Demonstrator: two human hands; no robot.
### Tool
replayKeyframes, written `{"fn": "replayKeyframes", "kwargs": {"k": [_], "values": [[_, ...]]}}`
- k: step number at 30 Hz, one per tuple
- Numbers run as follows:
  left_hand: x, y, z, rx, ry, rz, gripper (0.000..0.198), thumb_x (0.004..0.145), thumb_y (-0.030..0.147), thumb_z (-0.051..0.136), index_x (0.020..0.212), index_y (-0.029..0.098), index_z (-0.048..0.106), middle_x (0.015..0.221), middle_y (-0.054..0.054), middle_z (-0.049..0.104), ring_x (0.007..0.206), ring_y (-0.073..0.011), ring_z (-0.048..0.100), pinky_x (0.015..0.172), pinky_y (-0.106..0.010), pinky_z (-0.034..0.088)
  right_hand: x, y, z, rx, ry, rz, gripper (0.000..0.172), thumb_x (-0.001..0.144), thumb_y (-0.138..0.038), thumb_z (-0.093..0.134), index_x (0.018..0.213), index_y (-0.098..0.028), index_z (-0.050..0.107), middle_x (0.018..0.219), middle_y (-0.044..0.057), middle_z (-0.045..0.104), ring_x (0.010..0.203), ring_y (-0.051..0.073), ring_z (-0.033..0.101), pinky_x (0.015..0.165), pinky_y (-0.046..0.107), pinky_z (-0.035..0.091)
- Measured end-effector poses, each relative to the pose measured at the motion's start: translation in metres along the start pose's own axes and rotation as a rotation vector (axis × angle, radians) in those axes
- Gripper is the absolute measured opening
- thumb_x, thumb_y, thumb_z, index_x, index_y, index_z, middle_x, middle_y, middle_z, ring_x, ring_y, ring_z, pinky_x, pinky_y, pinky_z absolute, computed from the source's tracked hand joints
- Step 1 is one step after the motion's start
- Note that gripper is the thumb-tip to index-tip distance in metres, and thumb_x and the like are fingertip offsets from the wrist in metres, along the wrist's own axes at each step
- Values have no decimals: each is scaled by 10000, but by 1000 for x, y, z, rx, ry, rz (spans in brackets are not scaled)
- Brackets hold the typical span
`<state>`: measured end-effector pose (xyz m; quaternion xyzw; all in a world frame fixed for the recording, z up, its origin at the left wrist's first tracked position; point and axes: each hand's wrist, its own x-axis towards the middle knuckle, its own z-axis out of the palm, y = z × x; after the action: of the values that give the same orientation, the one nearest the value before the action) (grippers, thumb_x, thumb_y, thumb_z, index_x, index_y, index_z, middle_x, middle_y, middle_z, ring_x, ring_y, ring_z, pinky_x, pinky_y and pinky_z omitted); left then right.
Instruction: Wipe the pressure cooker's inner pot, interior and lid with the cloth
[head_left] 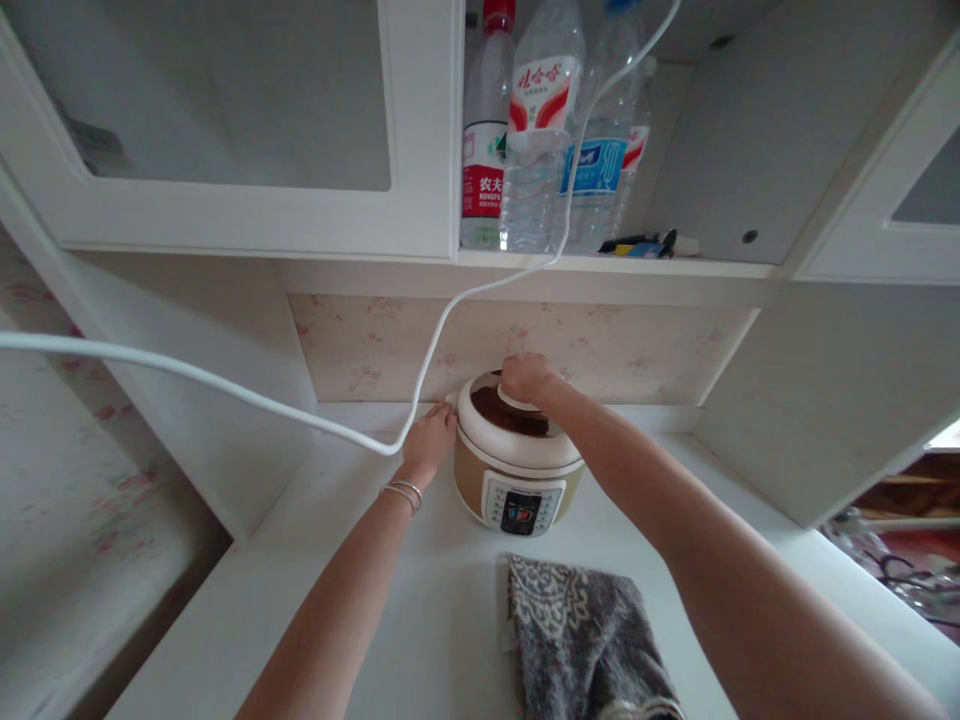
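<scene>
Your right hand (525,378) is clenched on the lid handle of the round beige-and-white electric cooker (516,455) standing at the back of the white bench (442,600), while your left hand (431,435) grips its side.

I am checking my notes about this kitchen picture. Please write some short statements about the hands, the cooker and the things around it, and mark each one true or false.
1. The right hand rests on top of the cooker lid. True.
2. The left hand holds a water bottle. False: it is at the left side of the cooker, by the white cable.
3. A grey patterned cloth lies on the counter in front of the cooker. True.
4. The bottles stand on the counter. False: they stand on the shelf above.
5. The left wrist wears bracelets. True.
</scene>
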<state>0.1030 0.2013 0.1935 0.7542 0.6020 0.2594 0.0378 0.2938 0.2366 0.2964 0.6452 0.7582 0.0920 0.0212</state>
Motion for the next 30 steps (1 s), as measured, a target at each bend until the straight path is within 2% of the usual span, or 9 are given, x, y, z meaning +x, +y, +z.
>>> {"fn": "replayKeyframes", "kwargs": {"k": [5, 10, 13, 17, 21, 24, 26, 28, 30], "values": [[2, -2, 8, -2, 10, -2, 395, 983, 285, 315, 1288, 263, 566, 1368, -54, 567, 1067, -235, 648, 904, -356, 495, -8, 11, -1, -32, 41, -115, 420, 950, -357, 374, 1169, -130, 651, 1200, 197, 638, 1099, 318, 600, 924, 420, 437], [3, -2, 10, 14, -32, -59, 409, 984, 320, 308, 1324, 297, 533, 1326, -67, 601, 1057, -248, 655, 891, -382, 498, -10, 17, 1, -115, 97, -200, 440, 969, -386, 335, 1134, -114, 639, 1139, 194, 654, 1023, 305, 625, 861, 398, 443], [3, -2, 5, -9, -62, -71, 417, 982, 313, 303, 1335, 309, 524, 1381, -45, 557, 1088, -243, 642, 914, -379, 489, -15, 17, 1, -127, 136, -219, 455, 982, -432, 334, 1146, -119, 621, 1148, 179, 644, 1025, 290, 611, 853, 373, 426], [0, 3, -4, -76, -96, -62, 421, 986, 307, 294, 1328, 284, 539, 1440, -16, 490, 1170, -229, 597, 974, -348, 456, -37, 10, -3, -151, 325, -379, 411, 1011, -373, 302, 1191, -127, 577, 1196, 161, 607, 1098, 260, 536, 939, 382, 342], [-2, 6, -10, -85, -132, -96, 425, 997, 333, 283, 1338, 269, 528, 1344, -54, 588, 1163, -228, 603, 976, -353, 449, -72, 5, -5, -144, 537, -507, 343, 1011, -283, 319, 1172, -137, 584, 1170, 140, 616, 1065, 243, 525, 965, 398, 319], [-2, 2, -9, -99, -113, -41, 411, 992, 328, 308, 1311, 237, 550, 1340, -69, 591, 1195, -231, 578, 993, -342, 436, -107, 13, 10, -130, 551, -606, 291, 990, -215, 368, 1125, -152, 618, 1050, 108, 667, 974, 224, 570, 915, 378, 386], [-7, -1, -8, -111, -31, -6, 377, 972, 272, 346, 1248, 210, 595, 1338, -74, 590, 1196, -229, 573, 1003, -331, 430, -136, 26, 30, -86, 510, -623, 325, 958, -143, 388, 1208, -171, 594, 1072, 92, 679, 917, 206, 605, 835, 341, 448], [-22, 1, -7, -129, 100, 29, 337, 942, 214, 382, 1165, 196, 635, 1281, -75, 623, 1150, -225, 594, 993, -331, 438, -169, 40, 54, -8, 446, -574, 508, 889, -36, 370, 1351, -205, 498, 1251, 82, 624, 929, 190, 630, 777, 306, 492], [-51, 11, -5, -188, 186, 115, 304, 931, 200, 400, 1093, 197, 657, 1194, -67, 654, 1082, -213, 617, 966, -327, 455, -202, 54, 82, 115, 388, -476, 685, 807, 36, 326, 1427, -242, 416, 1437, 64, 478, 1040, 186, 619, 828, 308, 516]]}}
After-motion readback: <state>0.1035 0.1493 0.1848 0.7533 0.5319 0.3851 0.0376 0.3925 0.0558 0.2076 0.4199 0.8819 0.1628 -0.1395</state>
